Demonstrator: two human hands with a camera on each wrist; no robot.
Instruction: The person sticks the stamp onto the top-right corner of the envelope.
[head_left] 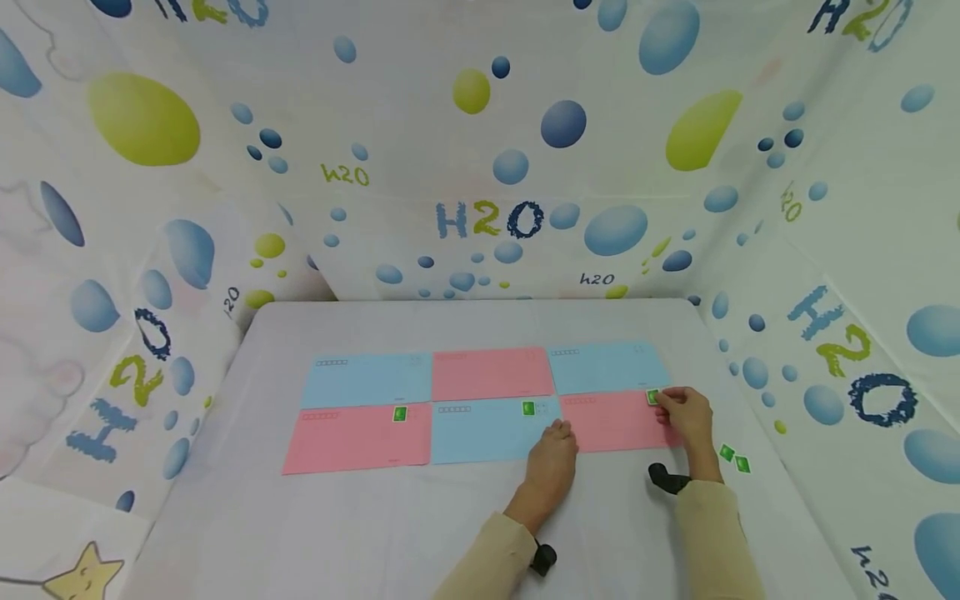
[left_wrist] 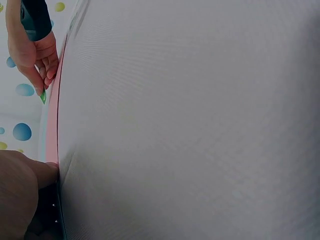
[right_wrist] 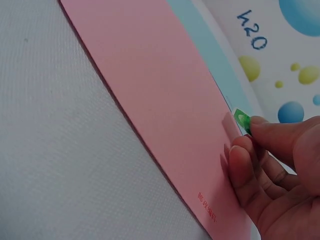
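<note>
My right hand (head_left: 686,412) pinches a small green stamp (right_wrist: 242,120) between thumb and finger, over the upper right corner of the front-row right pink envelope (head_left: 615,425). Its other fingers curl loosely close over the paper in the right wrist view. My left hand (head_left: 553,458) rests at that envelope's left end, where it meets the blue envelope (head_left: 480,437); in the left wrist view its thumb touches the near edge. Green stamps sit on the blue envelope (stamp (head_left: 528,408)) and on the left pink envelope (stamp (head_left: 401,414)), each near the upper right corner.
Behind lie a blue envelope (head_left: 367,379), a pink envelope (head_left: 491,373) and another blue envelope (head_left: 607,367), edge to edge with the front row. Two loose green stamps (head_left: 742,464) lie right of my right wrist on the white table (head_left: 337,533). Patterned cloth walls (head_left: 420,108) surround the table.
</note>
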